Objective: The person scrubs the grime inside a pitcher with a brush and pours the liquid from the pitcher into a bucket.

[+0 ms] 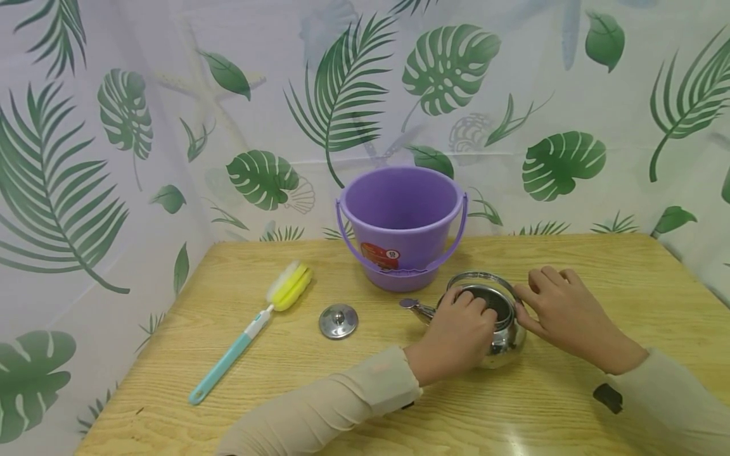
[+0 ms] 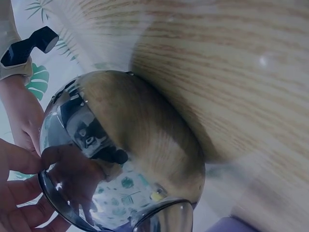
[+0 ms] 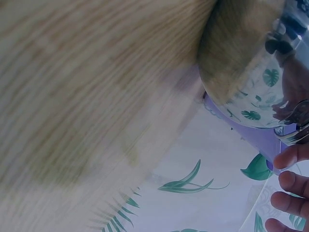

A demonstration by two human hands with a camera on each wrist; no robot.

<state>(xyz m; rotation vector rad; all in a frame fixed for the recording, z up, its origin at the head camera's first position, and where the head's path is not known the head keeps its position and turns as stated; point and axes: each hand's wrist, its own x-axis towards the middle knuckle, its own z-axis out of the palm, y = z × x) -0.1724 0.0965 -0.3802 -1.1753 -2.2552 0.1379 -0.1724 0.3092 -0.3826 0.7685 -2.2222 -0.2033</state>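
A shiny metal kettle stands on the table without its lid, its spout pointing left and its hoop handle lying toward the back. My left hand grips the near left rim, fingers curled over into the opening; in the left wrist view the thumb lies against the outer wall. At the right side, my right hand holds the kettle by the rim and handle base with thumb and forefinger. The other right fingers stay off the metal. The kettle's inside is mostly hidden.
Behind the kettle stands a purple bucket with its handle hanging in front. Left of the kettle lies a round metal lid. Farther left is a yellow and white sponge brush with a turquoise handle. Leaf-patterned cloth backs the wooden table.
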